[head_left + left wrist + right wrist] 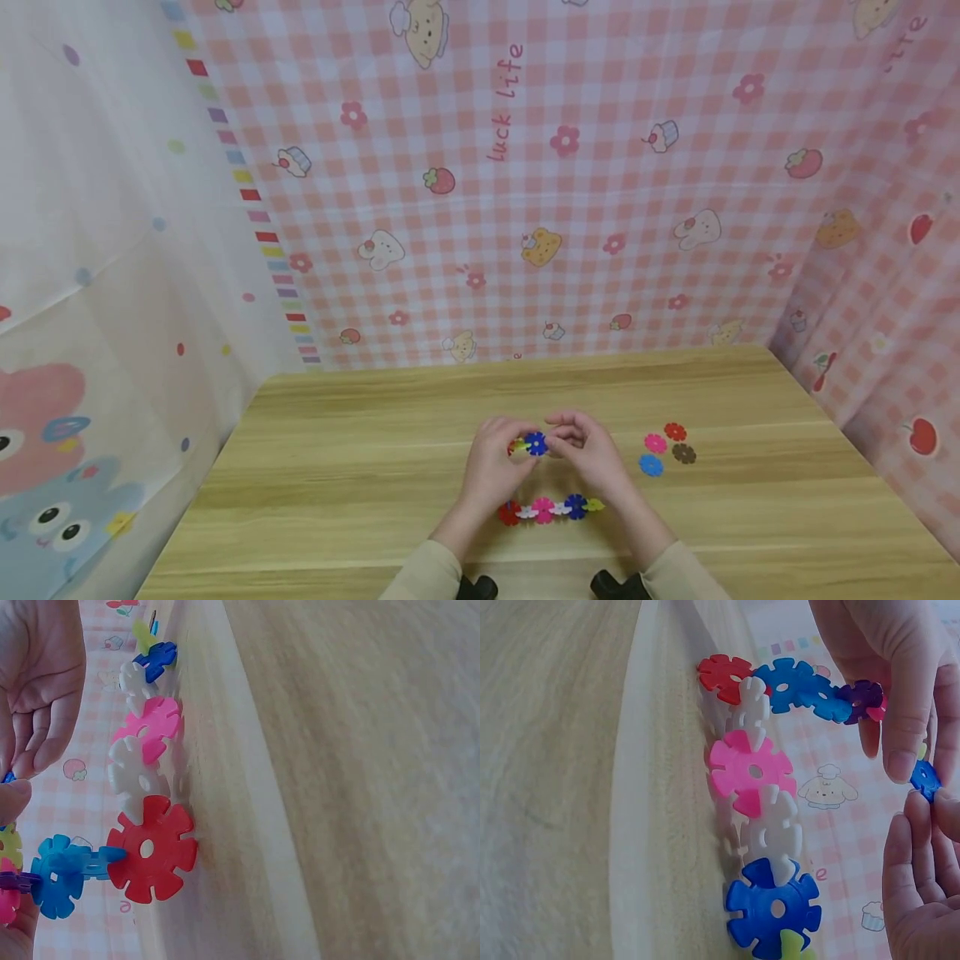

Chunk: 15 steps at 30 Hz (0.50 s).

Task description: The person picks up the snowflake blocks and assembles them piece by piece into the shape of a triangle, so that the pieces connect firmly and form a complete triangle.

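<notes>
A chain of notched plastic snowflake discs links red, white, pink, white, dark blue and yellow-green pieces; its pink disc [543, 510] lies near the table's front. From the red disc [152, 849] a branch of light blue, purple, pink and yellow discs bends up to the hands. My left hand [495, 467] holds the branch's end, thumb and fingers around the yellow and dark blue pieces. Opposite it, my right hand [588, 454] pinches the edge of that dark blue disc [925, 780] between thumb and fingertips. Fingers partly hide the joint between these pieces.
To the right of the hands lie loose discs: a pink one [656, 443], a red one [675, 432], a brown one [684, 453] and a blue one [651, 465]. Patterned cloth [540, 300] hangs behind the wooden table [337, 467].
</notes>
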Available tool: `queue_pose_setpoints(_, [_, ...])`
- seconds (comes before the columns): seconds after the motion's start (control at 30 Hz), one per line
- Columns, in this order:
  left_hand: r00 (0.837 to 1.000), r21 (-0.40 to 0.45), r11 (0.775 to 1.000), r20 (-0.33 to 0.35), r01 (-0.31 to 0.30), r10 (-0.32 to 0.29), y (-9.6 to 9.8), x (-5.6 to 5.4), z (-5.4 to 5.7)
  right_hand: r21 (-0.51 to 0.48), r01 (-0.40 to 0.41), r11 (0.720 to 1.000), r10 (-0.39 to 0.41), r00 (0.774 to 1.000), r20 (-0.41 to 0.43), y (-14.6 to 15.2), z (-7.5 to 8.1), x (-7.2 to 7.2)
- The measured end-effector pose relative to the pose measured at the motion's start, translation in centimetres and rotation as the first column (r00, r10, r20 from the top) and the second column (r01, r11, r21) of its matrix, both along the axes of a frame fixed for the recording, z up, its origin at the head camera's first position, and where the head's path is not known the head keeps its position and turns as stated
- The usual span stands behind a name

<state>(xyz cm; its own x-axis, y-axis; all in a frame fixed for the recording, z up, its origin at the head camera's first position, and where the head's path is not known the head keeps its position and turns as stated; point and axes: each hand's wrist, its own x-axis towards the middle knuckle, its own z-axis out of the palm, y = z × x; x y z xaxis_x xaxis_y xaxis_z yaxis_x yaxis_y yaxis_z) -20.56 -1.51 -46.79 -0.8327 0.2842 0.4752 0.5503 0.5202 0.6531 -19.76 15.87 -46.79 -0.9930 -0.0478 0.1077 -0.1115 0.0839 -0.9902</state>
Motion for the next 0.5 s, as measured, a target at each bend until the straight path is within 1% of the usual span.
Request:
queue_pose_setpoints(0.07, [1.0,0.007,1.0,-0.004,0.002,-0.002,0.0,0.0,0.0,0.016,-0.008,1.0,0.008,1.0,0.003,0.2,0.0,0.0])
queue_pose_setpoints(0.13, [1.0,0.011,1.0,-0.007,-0.001,0.001,0.0,-0.1,-0.1,0.053,-0.014,0.999,0.014,1.0,0.002,0.6,-0.1,0.0])
queue_pose_setpoints(0.23, [1.0,0.008,1.0,-0.001,-0.007,0.007,-0.1,-0.1,-0.2,0.14,-0.004,0.99,0.004,1.0,0.004,1.6,-0.3,0.2])
queue_pose_setpoints(0.33, [1.0,-0.002,1.0,0.012,-0.005,0.005,-0.1,-0.2,-0.2,0.233,0.026,0.972,-0.025,1.0,-0.007,3.3,-0.5,0.4])
queue_pose_setpoints(0.5, [0.999,-0.013,1.0,0.039,0.01,-0.01,-0.2,-0.1,-0.1,0.356,0.066,0.932,-0.047,0.997,-0.062,6.8,-0.9,0.8])
